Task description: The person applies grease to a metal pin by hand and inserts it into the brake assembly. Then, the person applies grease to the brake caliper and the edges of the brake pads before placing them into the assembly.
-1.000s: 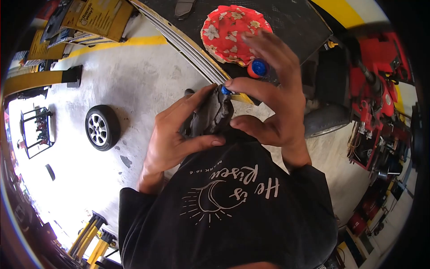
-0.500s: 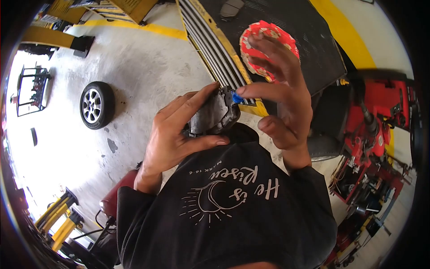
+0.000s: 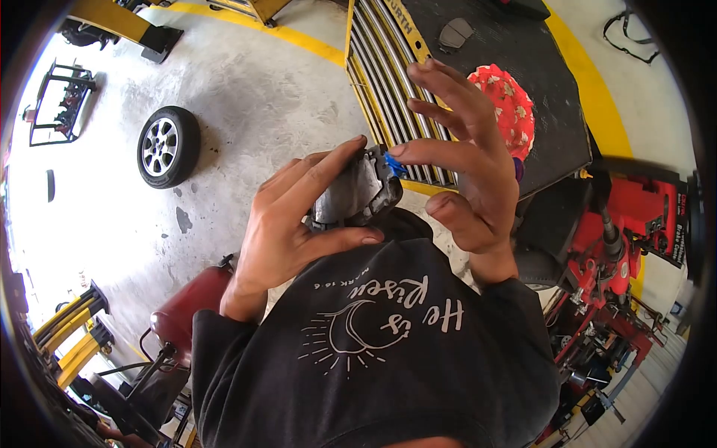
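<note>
My left hand [image 3: 287,213] is wrapped around a dark grey brake pad [image 3: 349,193] with a worn metallic face, thumb below and fingers along its top edge. A dab of blue grease [image 3: 394,166] sits at the pad's right end. My right hand [image 3: 474,160] has its fingers spread, and the index fingertip touches the blue grease. Nothing is gripped in that hand, and its fingertips are darkened with grime. Another brake pad [image 3: 455,33] lies on the black top of the cart [image 3: 515,37], near a red floral cloth-like round thing [image 3: 508,112], partly hidden behind my right hand.
A wheel with a tyre [image 3: 169,147] is on the concrete floor to the left. A red tank [image 3: 190,310] stands at lower left. Red workshop machinery [image 3: 612,254] is on the right. The cart's yellow barred side [image 3: 388,82] is just ahead of my hands.
The view has shifted, so the cart and the red cloth-like thing appear farther right and lower. Both hands keep nearly the same pose, with the index finger still at the blue grease.
</note>
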`<state>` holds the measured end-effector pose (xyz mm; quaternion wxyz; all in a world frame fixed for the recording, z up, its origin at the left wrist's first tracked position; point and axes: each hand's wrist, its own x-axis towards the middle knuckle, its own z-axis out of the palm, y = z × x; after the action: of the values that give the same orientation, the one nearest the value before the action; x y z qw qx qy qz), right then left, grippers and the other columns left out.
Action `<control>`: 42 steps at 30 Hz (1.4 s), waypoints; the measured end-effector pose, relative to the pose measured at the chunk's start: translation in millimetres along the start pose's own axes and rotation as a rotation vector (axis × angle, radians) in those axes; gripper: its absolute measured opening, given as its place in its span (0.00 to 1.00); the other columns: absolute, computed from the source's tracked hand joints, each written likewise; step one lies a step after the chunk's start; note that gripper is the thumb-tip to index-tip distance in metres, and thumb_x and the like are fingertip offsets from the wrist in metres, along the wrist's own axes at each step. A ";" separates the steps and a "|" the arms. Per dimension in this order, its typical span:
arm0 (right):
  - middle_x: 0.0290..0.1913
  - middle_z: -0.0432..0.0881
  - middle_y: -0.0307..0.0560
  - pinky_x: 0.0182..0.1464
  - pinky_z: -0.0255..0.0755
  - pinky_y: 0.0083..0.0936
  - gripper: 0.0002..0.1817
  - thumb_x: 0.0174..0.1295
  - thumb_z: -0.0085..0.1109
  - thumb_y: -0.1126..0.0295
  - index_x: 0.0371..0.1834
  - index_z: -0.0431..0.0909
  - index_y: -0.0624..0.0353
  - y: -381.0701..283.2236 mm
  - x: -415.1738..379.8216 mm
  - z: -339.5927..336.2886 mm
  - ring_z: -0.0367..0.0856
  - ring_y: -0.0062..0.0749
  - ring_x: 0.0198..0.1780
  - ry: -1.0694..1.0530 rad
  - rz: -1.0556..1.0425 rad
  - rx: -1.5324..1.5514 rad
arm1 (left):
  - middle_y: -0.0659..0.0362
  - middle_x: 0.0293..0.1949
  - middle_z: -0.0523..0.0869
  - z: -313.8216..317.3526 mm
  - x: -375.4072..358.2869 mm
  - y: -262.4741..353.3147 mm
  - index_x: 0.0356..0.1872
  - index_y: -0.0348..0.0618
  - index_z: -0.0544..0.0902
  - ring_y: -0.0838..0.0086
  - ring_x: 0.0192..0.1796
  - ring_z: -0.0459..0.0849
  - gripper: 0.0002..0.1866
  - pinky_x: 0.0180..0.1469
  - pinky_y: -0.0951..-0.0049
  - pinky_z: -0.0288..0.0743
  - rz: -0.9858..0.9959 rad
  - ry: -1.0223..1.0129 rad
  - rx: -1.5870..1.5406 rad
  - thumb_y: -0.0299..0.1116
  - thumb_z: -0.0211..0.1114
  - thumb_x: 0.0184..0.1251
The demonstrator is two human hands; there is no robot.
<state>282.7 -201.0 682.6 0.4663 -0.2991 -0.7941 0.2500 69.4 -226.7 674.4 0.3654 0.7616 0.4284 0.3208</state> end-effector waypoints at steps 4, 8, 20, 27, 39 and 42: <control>0.59 0.65 0.64 0.56 0.67 0.45 0.25 0.60 0.48 0.46 0.35 0.80 0.59 -3.5 4.2 7.7 0.60 0.56 0.65 0.011 -0.008 0.091 | 0.50 0.42 0.81 -6.8 -6.0 -8.2 0.57 0.38 0.72 0.61 0.41 0.79 0.41 0.46 0.68 0.71 0.082 0.066 -0.046 0.45 0.75 0.37; 0.59 0.66 0.63 0.55 0.68 0.44 0.26 0.61 0.46 0.44 0.35 0.82 0.57 -7.3 11.2 18.9 0.60 0.55 0.65 0.063 -0.043 -0.121 | 0.50 0.43 0.81 -15.8 -13.3 -11.8 0.57 0.37 0.72 0.61 0.43 0.79 0.41 0.47 0.68 0.71 0.078 0.063 -0.073 0.44 0.75 0.36; 0.58 0.68 0.62 0.56 0.67 0.43 0.27 0.63 0.43 0.45 0.37 0.83 0.57 -21.0 21.1 45.1 0.58 0.53 0.67 0.033 0.002 -0.053 | 0.47 0.43 0.80 -38.5 -32.5 -21.7 0.57 0.35 0.72 0.60 0.44 0.80 0.42 0.47 0.68 0.72 0.079 0.085 -0.066 0.44 0.75 0.37; 0.58 0.66 0.66 0.55 0.68 0.45 0.30 0.62 0.41 0.41 0.32 0.81 0.58 -23.2 26.2 66.7 0.58 0.56 0.66 -0.082 -0.048 0.118 | 0.47 0.43 0.80 -49.4 -51.1 -28.8 0.57 0.36 0.72 0.61 0.44 0.80 0.42 0.47 0.69 0.72 0.075 0.102 -0.051 0.44 0.75 0.36; 0.60 0.65 0.64 0.54 0.68 0.46 0.33 0.62 0.36 0.38 0.34 0.79 0.58 -24.3 19.3 107.2 0.60 0.54 0.65 -0.034 -0.039 0.206 | 0.49 0.46 0.81 -54.8 -83.9 -33.3 0.56 0.35 0.72 0.60 0.47 0.80 0.42 0.50 0.68 0.71 0.007 0.187 -0.050 0.42 0.77 0.34; 0.61 0.64 0.63 0.55 0.68 0.45 0.35 0.62 0.34 0.37 0.34 0.81 0.58 -18.0 22.0 97.7 0.60 0.54 0.65 -0.136 -0.110 0.175 | 0.49 0.46 0.81 -50.1 -83.1 -33.5 0.57 0.34 0.71 0.62 0.50 0.80 0.42 0.52 0.69 0.71 -0.043 0.231 -0.120 0.41 0.77 0.35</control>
<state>182.9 -209.4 664.7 0.4486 -0.1955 -0.8143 0.3120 -20.2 -274.0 658.4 0.3655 0.6867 0.4640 0.4237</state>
